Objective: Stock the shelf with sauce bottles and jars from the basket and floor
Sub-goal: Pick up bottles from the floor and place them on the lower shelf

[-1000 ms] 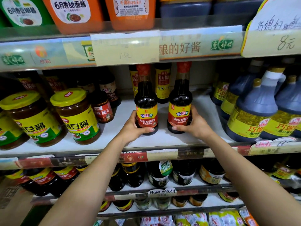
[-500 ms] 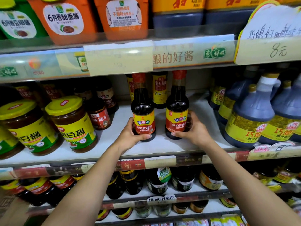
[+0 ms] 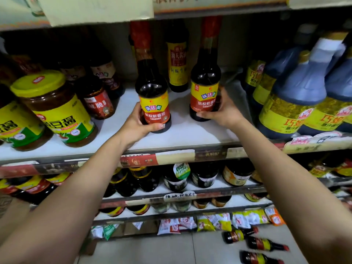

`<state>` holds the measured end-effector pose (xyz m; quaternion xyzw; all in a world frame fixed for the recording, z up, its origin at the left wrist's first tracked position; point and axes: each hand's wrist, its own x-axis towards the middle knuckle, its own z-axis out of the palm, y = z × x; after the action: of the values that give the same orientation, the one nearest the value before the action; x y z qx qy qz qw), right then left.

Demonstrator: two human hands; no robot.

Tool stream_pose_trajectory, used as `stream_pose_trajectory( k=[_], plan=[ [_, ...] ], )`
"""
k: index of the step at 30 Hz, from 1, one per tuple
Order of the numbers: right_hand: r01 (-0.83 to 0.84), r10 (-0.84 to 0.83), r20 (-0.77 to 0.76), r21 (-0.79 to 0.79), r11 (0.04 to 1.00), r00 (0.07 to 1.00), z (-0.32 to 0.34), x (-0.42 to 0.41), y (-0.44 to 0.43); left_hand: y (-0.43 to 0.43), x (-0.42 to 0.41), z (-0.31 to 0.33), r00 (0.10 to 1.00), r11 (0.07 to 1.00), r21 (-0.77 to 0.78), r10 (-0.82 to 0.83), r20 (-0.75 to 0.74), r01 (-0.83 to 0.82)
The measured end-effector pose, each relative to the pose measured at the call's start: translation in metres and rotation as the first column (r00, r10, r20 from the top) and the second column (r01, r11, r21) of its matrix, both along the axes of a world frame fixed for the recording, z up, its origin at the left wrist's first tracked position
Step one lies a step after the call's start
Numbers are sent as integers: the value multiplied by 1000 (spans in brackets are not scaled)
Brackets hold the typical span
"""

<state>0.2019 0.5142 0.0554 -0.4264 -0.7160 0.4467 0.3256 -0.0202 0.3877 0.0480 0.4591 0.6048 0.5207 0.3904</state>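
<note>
A: How far with the stocking?

B: Not finished. On the floor (image 3: 152, 248), below the middle shelf (image 3: 190, 135) and toward its right: three sauce bottles (image 3: 266, 244) lying flat, not yet picked up. No basket in sight, so cannot judge that part.

A: And on the middle shelf itself?

B: At its front part, left hand (image 3: 136, 125) curled round the foot of the left soy bottle (image 3: 154, 103), thumb across the bottom of the label. A little deeper in, right hand (image 3: 223, 113) wrapped round the lower part of the right soy bottle (image 3: 204, 92). Both upright, bases seemingly down on the board, clearly apart. So nearly placed, only not released. At the back of the shelf, between them, one taller bottle (image 3: 178, 60). At its left end yellow-lid jars (image 3: 55, 109), at its right end big jugs (image 3: 297, 96).

A: Anything changed against half a second ago?

B: Same grips. Right soy bottle now somewhat deeper than the left one, with a wider gap. View lower and closer, hence the floor visible only now.
</note>
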Motion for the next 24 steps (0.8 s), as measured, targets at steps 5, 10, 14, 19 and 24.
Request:
stream_pose_trajectory(
  k=[5, 10, 14, 19, 24],
  plan=[
    [31, -31, 9, 21, 999, 999, 0, -4, 19, 4, -2, -1, 1000, 1000, 20, -22, 3, 22],
    [49, -48, -45, 32, 998, 998, -9, -6, 43, 3, -4, -7, 999, 997, 59, -42, 13, 41],
    [50, -46, -82, 49, 998, 996, -8, -9, 63, 6, -6, -8, 998, 996, 72, -56, -3, 56],
    [62, -54, -99, 72, 995, 994, -6, -12, 76, 6, -6, -9, 998, 995, 83, -56, -32, 58],
    [119, -115, -71, 67, 991, 991, -7, -13, 91, 5, -3, -7, 998, 994, 99, -49, -42, 53]
  ],
)
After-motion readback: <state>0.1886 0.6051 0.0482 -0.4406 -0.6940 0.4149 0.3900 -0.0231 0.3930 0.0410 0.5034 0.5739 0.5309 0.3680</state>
